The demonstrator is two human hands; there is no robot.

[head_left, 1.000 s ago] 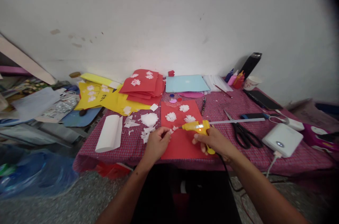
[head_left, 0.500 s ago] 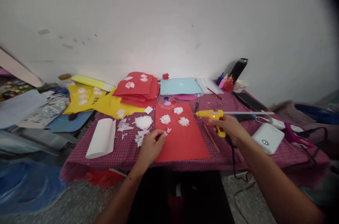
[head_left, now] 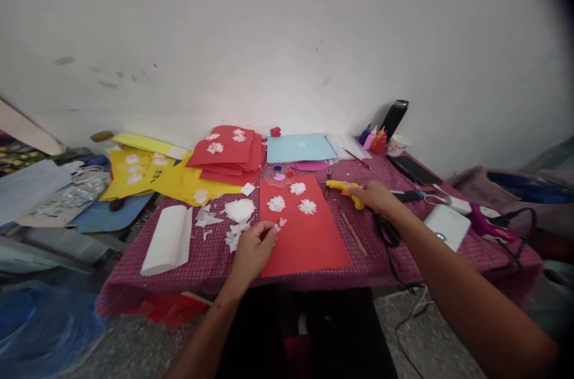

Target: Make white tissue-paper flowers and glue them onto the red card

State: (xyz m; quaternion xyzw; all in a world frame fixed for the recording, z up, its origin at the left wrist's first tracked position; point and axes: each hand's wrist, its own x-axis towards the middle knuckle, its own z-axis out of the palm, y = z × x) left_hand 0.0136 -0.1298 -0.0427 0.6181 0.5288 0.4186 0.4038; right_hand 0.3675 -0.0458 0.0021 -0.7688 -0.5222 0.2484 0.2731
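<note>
At the left edge of the red sheet, my left hand is closed in a pinch on a small white paper piece. A small white scrap lies just beyond its fingertips. Several ruffled white paper flowers sit on the sheet's upper half. To the right of the sheet, my right hand is closed around the back of a yellow glue gun. The gun is low over the tablecloth, its nozzle towards the sheet; part of it is hidden by my fingers.
Left of the sheet lie white paper pieces and a folded white paper. Red cards are stacked behind. A brown stick lies near the gun, whose black cord trails. A white power bank is at right.
My right hand has brought the glue gun left and lower, and its long glue stick no longer shows level behind it. My left hand stays pinched at the sheet's edge. The view has shifted slightly.
</note>
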